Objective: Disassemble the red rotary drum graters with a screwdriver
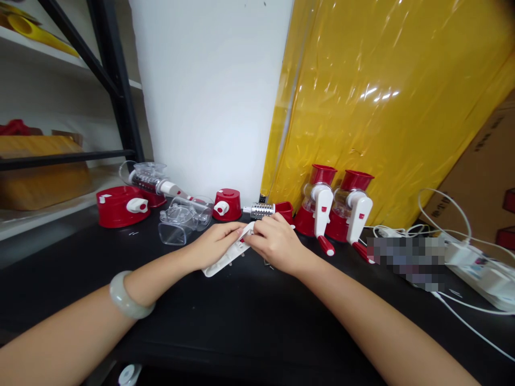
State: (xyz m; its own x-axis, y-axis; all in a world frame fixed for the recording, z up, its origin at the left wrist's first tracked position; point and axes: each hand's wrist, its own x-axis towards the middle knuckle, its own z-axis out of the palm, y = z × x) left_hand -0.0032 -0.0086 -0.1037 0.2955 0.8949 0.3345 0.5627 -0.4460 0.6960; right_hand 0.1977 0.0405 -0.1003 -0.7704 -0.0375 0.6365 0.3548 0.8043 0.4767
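Observation:
Both hands meet over the black table around a long white plastic piece (219, 266) with a ribbed, hollow-looking face. My left hand (217, 244) lies along its upper side, fingers closed over it and partly hidden. At the far end, my right hand (276, 241) has its fingers curled tightly around the piece; a small red bit shows between the hands. Just behind the right hand lies a metal grater drum (259, 210), beside a red hopper part (285, 210). A red base with a white knob (227, 203) stands behind the left hand.
Clear plastic housings (183, 220) and a large red base (123, 206) stand at left. Two assembled red-and-white rotary graters (322, 206) stand right of the hands. White cables and a power strip (491, 279) lie far right. A black-framed shelf (116, 80) borders the left.

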